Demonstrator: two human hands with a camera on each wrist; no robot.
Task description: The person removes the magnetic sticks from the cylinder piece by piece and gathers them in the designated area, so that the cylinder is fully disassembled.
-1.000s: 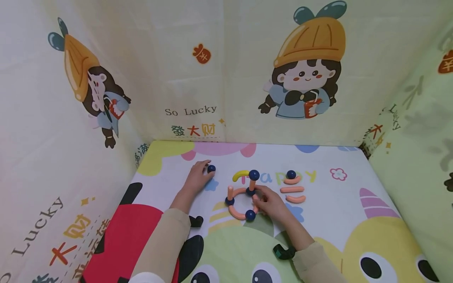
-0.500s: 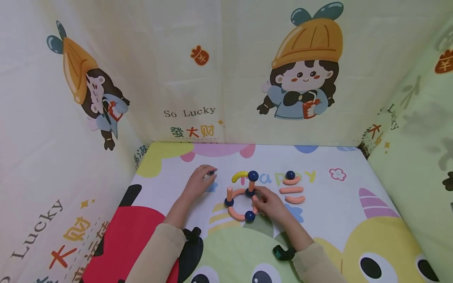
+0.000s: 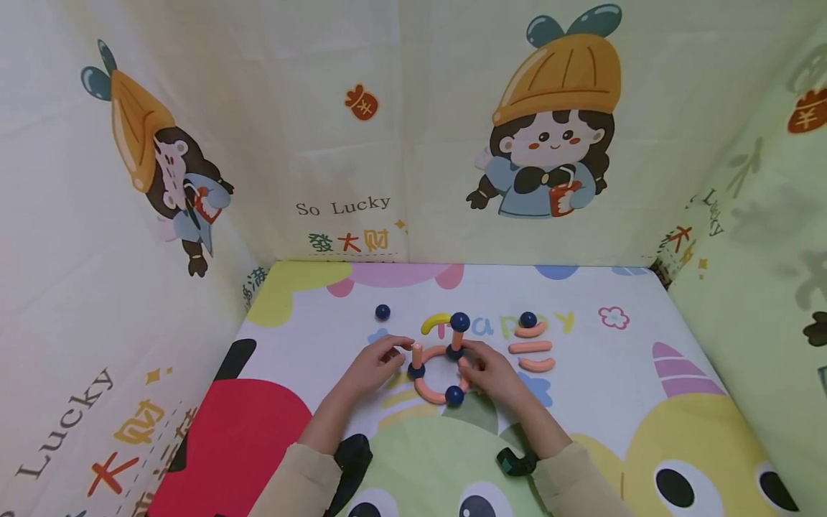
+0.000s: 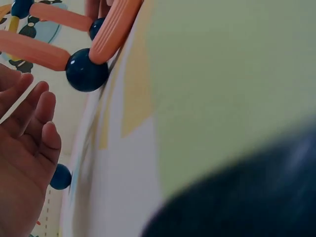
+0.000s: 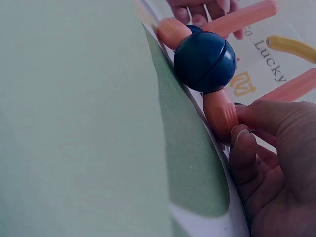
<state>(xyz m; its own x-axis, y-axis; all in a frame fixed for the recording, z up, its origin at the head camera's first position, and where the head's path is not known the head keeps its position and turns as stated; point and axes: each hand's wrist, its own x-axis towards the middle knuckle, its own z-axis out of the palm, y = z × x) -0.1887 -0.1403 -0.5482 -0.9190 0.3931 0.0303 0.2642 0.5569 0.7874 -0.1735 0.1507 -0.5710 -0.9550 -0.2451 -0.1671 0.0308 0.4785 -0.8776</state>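
Note:
A ring of curved orange rods joined by dark blue balls lies mid-table; its front ball [image 3: 454, 396] faces me. My right hand [image 3: 494, 373] pinches the ring's right curved orange rod [image 5: 218, 108] between thumb and fingers. From the ring's left ball [image 3: 416, 370] rises a straight orange rod [image 3: 417, 355], with my left hand [image 3: 375, 368] close beside it, fingers loosely bent and holding nothing. Another upright rod [image 3: 457, 339] at the back bears a blue ball [image 3: 460, 322], from which a yellow curved rod [image 3: 435, 322] sticks out leftward.
A loose blue ball [image 3: 382, 312] sits behind my left hand. To the right, a blue ball [image 3: 528, 319], a curved rod [image 3: 531, 331], a straight rod [image 3: 530, 347] and another curved rod [image 3: 537, 365] form a column. Printed cloth walls [image 3: 439, 237] enclose the table's back and sides.
My left hand has left the loose blue ball on the table and moved right and nearer, up to the ring's left upright rod. The right hand has kept its hold on the ring.

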